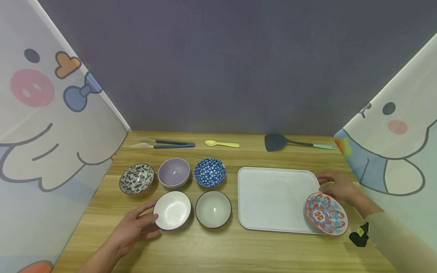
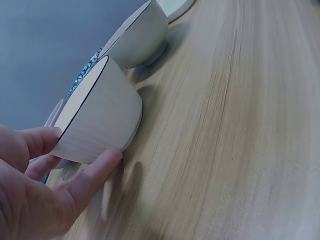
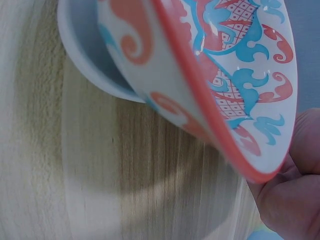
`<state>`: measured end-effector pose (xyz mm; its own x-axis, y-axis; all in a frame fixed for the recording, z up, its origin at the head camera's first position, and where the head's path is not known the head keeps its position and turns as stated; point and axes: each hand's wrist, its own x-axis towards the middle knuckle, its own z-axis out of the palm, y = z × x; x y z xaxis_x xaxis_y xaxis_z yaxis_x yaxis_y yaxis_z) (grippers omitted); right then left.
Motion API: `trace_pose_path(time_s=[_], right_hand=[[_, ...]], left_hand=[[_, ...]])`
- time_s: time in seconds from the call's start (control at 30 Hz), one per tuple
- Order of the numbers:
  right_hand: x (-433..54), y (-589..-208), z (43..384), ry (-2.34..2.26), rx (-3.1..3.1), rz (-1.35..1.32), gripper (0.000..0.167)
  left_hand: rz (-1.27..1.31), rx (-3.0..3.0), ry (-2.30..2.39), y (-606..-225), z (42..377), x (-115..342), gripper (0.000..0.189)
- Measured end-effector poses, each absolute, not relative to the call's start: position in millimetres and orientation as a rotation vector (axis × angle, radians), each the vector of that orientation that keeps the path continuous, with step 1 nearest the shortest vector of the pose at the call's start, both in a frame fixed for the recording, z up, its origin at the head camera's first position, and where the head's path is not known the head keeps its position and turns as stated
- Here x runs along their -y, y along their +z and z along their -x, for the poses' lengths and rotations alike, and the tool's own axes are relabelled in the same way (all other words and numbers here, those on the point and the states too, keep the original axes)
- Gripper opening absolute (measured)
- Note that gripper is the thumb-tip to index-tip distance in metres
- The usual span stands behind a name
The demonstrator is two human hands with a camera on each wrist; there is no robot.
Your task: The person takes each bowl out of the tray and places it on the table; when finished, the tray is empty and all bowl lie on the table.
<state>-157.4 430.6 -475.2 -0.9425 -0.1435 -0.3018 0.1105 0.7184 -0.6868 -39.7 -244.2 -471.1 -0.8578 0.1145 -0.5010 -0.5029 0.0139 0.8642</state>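
Observation:
My left hand [image 1: 134,229] holds a white bowl [image 1: 172,211] with a dark rim at its left side. In the left wrist view, one fingertip rests on the rim and another touches the wall low by the foot; the bowl [image 2: 102,112] stands on the table. My right hand [image 1: 338,187] grips a red-and-blue patterned bowl [image 1: 327,214] by its far edge, with part of the grip hidden behind the bowl. That bowl hangs tilted over the right front corner of a white tray [image 1: 278,201]. The right wrist view shows its red rim and the hand [image 3: 295,190] behind it.
Beside the white bowl stands a pale grey bowl [image 1: 213,209]. Behind are a black-and-white leaf-patterned bowl [image 1: 137,179], a purple bowl [image 1: 174,173] and a blue patterned bowl [image 1: 209,172]. Tongs [image 1: 170,145], a yellow spoon [image 1: 222,144] and a spatula [image 1: 277,142] lie along the back.

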Motion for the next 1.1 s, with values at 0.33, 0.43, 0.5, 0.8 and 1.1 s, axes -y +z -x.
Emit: trace_pose_path(time_s=[0.33, 0.43, 0.5, 0.8, 1.1], right_hand=[[-430, -474, 157, -1.080, -2.569, 0.011, 0.056], [-430, -474, 157, -1.078, -2.566, 0.017, 0.056], [-430, -474, 157, -1.076, -2.567, 0.012, 0.056], [-431, -472, 158, -1.040, -2.590, -0.005, 0.057], [-431, -474, 157, -1.050, -2.589, 0.006, 0.056]], left_hand=[[0.334, -2.022, 1.753, -461, 47, 246, 0.065], [0.302, -2.094, 1.703, -453, 51, 247, 0.060], [0.289, -2.149, 1.682, -447, 53, 247, 0.056], [0.182, -2.399, 1.600, -424, 68, 234, 0.048], [0.022, -2.427, 1.584, -399, 94, 197, 0.044]])
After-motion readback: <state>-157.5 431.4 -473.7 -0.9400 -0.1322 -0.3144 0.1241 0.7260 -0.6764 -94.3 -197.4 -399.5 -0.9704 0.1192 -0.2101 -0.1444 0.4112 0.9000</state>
